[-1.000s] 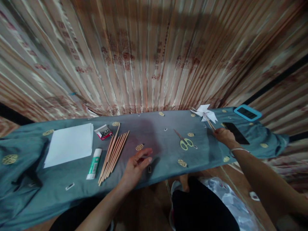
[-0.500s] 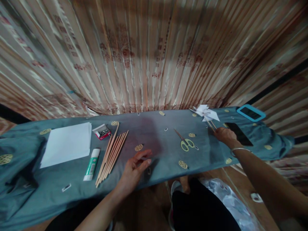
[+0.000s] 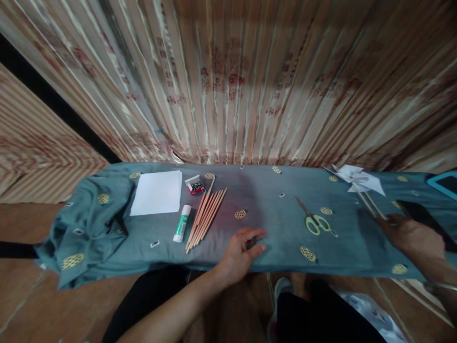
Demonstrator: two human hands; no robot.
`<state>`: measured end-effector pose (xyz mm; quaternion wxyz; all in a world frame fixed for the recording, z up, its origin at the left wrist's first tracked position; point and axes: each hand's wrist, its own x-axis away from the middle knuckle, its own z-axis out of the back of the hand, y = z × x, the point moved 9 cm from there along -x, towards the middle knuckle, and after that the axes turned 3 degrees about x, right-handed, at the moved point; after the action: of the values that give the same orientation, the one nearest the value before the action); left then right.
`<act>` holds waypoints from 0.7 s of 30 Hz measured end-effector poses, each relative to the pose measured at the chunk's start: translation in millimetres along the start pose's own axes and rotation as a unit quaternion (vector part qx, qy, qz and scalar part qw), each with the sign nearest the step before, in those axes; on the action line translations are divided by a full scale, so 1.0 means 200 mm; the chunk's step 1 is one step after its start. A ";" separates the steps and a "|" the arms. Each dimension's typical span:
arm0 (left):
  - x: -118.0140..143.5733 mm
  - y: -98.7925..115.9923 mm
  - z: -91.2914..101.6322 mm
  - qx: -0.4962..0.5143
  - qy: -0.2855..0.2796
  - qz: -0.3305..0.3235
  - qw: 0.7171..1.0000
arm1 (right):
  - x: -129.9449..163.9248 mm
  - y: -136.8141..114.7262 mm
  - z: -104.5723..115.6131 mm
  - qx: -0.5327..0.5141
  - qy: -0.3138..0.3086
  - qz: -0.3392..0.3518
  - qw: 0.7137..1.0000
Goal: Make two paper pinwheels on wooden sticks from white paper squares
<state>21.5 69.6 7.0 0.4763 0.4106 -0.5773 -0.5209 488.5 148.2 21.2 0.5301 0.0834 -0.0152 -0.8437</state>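
Observation:
My left hand (image 3: pixel 243 250) rests palm down on the grey-blue tablecloth (image 3: pixel 278 238) near its front edge, fingers apart and holding nothing. A bundle of wooden sticks (image 3: pixel 206 216) lies just to its left. At the far right, my right hand (image 3: pixel 412 236) lies low on the cloth. Its fingertips are at the lower ends of the two sticks of the white paper pinwheels (image 3: pixel 357 178), which lie flat. Whether the fingers pinch the sticks is unclear. Yellow-handled scissors (image 3: pixel 314 220) lie between my hands.
A stack of white paper (image 3: pixel 157 193), a green-and-white glue stick (image 3: pixel 181 223) and a small red box of pins (image 3: pixel 195 185) lie on the left. A black phone (image 3: pixel 421 216) and a blue-framed device (image 3: pixel 446 183) are at the right edge. A striped curtain (image 3: pixel 228 81) hangs behind.
The view has turned, so everything sits further right in the frame. My right hand has slid a little toward me along the pinwheel sticks. My left hand stays put.

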 end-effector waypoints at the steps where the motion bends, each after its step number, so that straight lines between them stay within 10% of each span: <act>1: 0.00 0.01 0.00 -0.003 -0.001 -0.007 1.000 | 0.04 -0.04 0.04 -0.012 0.023 0.006 1.000; 8: 0.03 0.06 0.03 -0.012 -0.001 -0.034 0.999 | 0.40 -0.75 0.21 -0.209 -0.002 0.133 0.969; 14: 0.04 0.13 0.09 -0.016 0.022 -0.062 0.998 | 0.73 -1.47 0.22 -0.408 -0.064 0.277 0.868; 21: 0.04 0.21 0.13 -0.005 0.029 -0.110 0.994 | 0.95 -1.95 0.26 -0.440 -0.104 0.348 0.821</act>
<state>-5.1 72.2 49.4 0.4354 0.4838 -0.5118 -0.5607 51.4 145.7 4.4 0.7641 -0.2577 0.2746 -0.5238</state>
